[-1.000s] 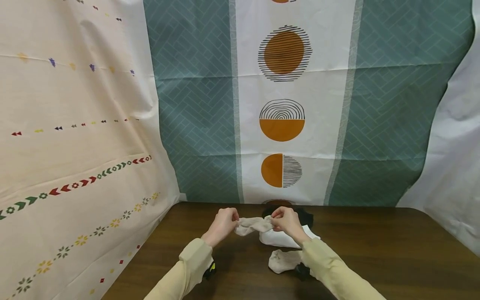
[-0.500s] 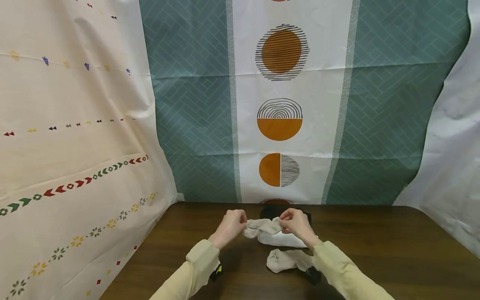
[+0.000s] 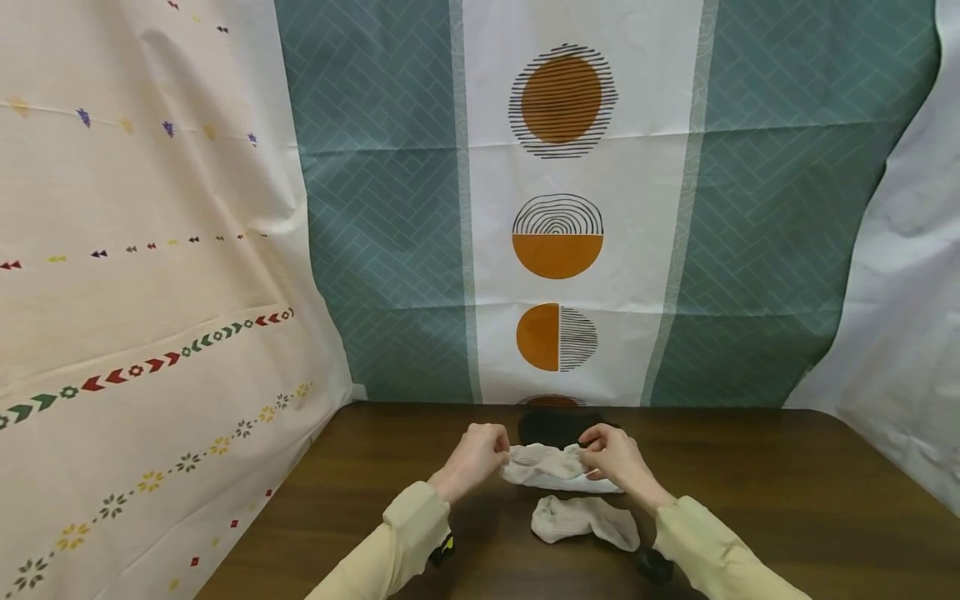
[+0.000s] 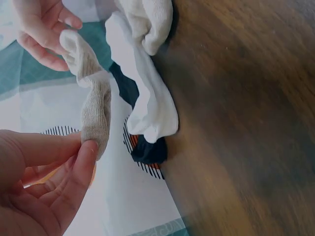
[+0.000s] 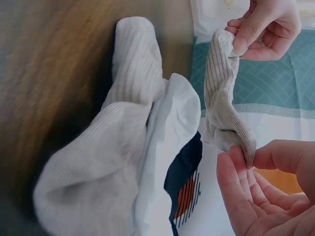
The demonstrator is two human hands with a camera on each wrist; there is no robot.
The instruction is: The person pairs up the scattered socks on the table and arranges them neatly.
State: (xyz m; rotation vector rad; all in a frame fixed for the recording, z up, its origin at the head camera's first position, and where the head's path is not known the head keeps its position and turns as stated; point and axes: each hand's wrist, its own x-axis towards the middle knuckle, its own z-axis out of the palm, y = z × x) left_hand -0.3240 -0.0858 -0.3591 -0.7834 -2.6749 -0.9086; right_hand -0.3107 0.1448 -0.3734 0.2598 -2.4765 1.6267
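Note:
A ribbed beige sock [image 3: 546, 461] is stretched between my two hands above the table. My left hand [image 3: 477, 457] pinches one end between thumb and fingers, plain in the left wrist view. At the other end, my right hand [image 3: 617, 457] pinches the sock between thumb and fingertips, as the right wrist view shows. Behind and below the held sock lies a white sock [image 4: 147, 93], partly covered in the head view. A second beige sock [image 3: 577, 518] lies on the table nearer to me. Farther back is a black sock-like cloth [image 3: 551, 427], partly hidden.
The brown wooden table [image 3: 757, 500] ends at a green and white patterned curtain [image 3: 390, 250] behind. A cream embroidered cloth [image 3: 150, 292] hangs along the left side. Dark wrist gear sits under each sleeve.
Both hands have moved to the right with the held beige sock, which now hangs in front of the white sock. More of the beige sock on the table shows as the right forearm shifts right.

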